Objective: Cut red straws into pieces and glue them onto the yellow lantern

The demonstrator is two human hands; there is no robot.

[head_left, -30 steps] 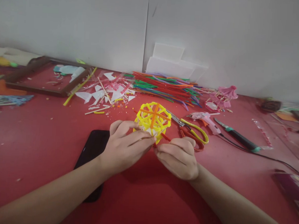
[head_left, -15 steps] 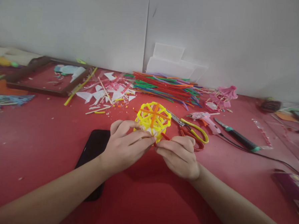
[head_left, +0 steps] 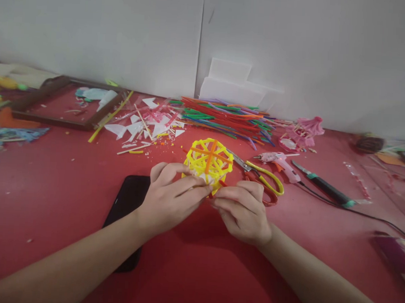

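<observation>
A small yellow openwork craft piece (head_left: 209, 157), apparently of pipe cleaners, has an orange cross over its top. My left hand (head_left: 173, 193) is closed on its near left side. At the near right edge, my right hand (head_left: 243, 208) pinches a short red pipe cleaner (head_left: 223, 184) against the piece. The fingertips of both hands almost meet there, hiding the red strip's other end. Just behind my right hand lie scissors (head_left: 267, 177) with yellow and red handles. A black phone (head_left: 127, 202) lies partly under my left forearm.
Behind the hands lies a pile of coloured pipe cleaners (head_left: 224, 118), with paper scraps (head_left: 134, 129) to its left. A brown frame (head_left: 55, 119) is farther left. A pink glue gun (head_left: 283, 165), a craft knife (head_left: 329, 190) and a cord lie on the right.
My right fingers have shifted slightly around the red pipe cleaner, and less of it shows. The whole view has moved a little; both hands keep their hold.
</observation>
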